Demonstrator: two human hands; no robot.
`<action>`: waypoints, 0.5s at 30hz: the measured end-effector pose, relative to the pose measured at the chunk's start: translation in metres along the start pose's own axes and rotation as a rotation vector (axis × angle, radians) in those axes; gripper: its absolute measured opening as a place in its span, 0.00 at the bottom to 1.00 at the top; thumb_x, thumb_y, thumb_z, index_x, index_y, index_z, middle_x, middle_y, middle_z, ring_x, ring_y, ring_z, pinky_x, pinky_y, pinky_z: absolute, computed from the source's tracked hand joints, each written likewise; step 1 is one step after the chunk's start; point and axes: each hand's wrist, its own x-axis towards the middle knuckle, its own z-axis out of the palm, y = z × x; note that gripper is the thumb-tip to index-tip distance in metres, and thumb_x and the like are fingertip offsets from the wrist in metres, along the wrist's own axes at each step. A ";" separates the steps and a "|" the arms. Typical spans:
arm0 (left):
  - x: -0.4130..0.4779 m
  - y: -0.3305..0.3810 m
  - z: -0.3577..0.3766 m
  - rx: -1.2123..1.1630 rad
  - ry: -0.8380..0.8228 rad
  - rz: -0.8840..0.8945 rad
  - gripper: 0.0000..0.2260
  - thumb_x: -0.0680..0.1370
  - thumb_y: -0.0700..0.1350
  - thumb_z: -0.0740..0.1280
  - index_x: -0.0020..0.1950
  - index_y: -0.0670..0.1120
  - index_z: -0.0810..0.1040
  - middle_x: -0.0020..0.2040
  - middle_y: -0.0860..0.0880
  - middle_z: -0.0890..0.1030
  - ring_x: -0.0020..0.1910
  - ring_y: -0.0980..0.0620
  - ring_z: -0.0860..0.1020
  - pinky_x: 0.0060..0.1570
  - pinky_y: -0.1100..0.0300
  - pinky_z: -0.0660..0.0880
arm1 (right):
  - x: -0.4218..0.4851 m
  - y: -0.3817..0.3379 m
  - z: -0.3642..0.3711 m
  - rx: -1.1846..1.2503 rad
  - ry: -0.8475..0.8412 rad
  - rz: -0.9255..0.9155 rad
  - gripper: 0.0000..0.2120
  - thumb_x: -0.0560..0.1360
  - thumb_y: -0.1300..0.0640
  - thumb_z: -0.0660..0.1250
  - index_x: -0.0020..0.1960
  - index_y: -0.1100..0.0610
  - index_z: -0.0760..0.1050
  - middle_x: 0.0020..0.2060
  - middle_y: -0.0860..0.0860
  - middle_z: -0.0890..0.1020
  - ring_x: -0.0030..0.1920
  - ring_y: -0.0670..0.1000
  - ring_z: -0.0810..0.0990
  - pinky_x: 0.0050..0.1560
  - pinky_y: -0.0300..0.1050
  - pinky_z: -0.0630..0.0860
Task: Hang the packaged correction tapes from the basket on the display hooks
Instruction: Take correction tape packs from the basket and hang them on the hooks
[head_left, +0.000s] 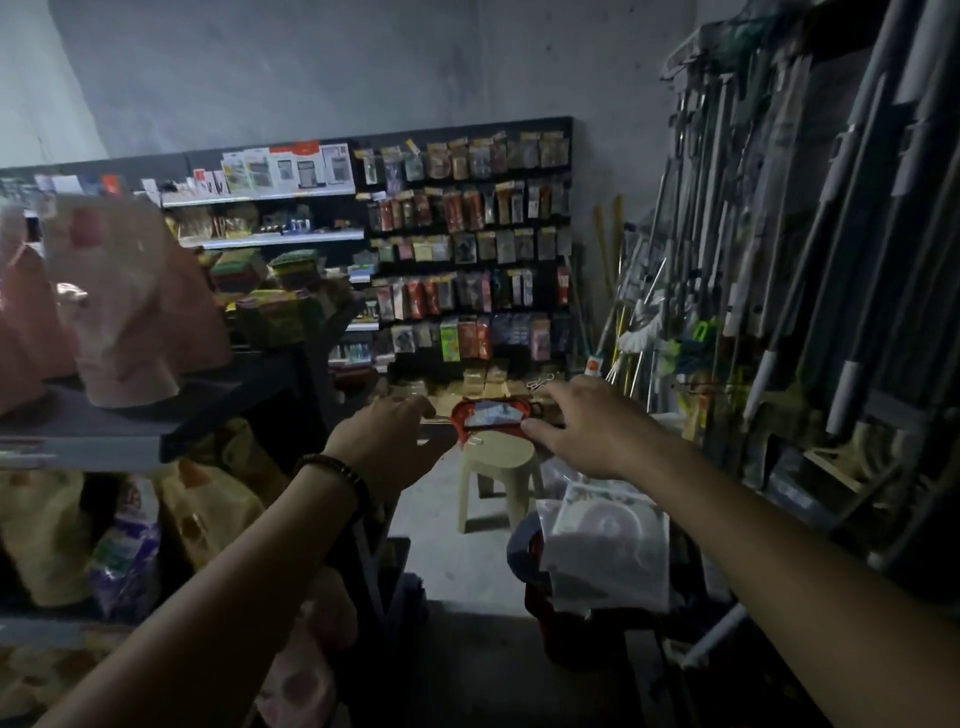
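A red basket (491, 415) sits between the left hand (387, 441) and right hand (587, 421), a beige stool (496, 460) below them, a black display board (519, 127) with red, green and yellow packets (470, 338) beyond (dark beaded bracelet (332, 470) on the left wrist).

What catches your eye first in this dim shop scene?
Two bare arms reach forward, left hand and right hand flanking a small red basket on a beige stool in the middle. Behind it stands a dark display wall crowded with hanging packets; long poles lean at the right.
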 end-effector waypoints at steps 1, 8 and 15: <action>0.018 -0.004 0.006 0.009 0.001 -0.006 0.24 0.81 0.65 0.65 0.70 0.51 0.75 0.64 0.49 0.82 0.57 0.47 0.83 0.53 0.48 0.84 | 0.019 0.006 0.004 0.004 0.000 -0.004 0.29 0.79 0.31 0.62 0.71 0.50 0.72 0.64 0.53 0.76 0.61 0.55 0.76 0.60 0.56 0.77; 0.165 -0.050 0.050 0.054 0.010 -0.014 0.23 0.81 0.66 0.64 0.69 0.52 0.76 0.63 0.50 0.82 0.54 0.51 0.81 0.51 0.55 0.83 | 0.165 0.033 0.044 0.005 0.009 -0.032 0.33 0.79 0.31 0.62 0.77 0.50 0.67 0.69 0.54 0.76 0.67 0.57 0.75 0.65 0.57 0.75; 0.316 -0.109 0.086 0.090 0.012 -0.004 0.25 0.82 0.65 0.63 0.72 0.51 0.75 0.64 0.48 0.81 0.54 0.50 0.82 0.53 0.50 0.84 | 0.323 0.045 0.069 -0.050 -0.039 0.000 0.33 0.80 0.32 0.62 0.78 0.49 0.66 0.70 0.53 0.74 0.69 0.55 0.72 0.66 0.58 0.74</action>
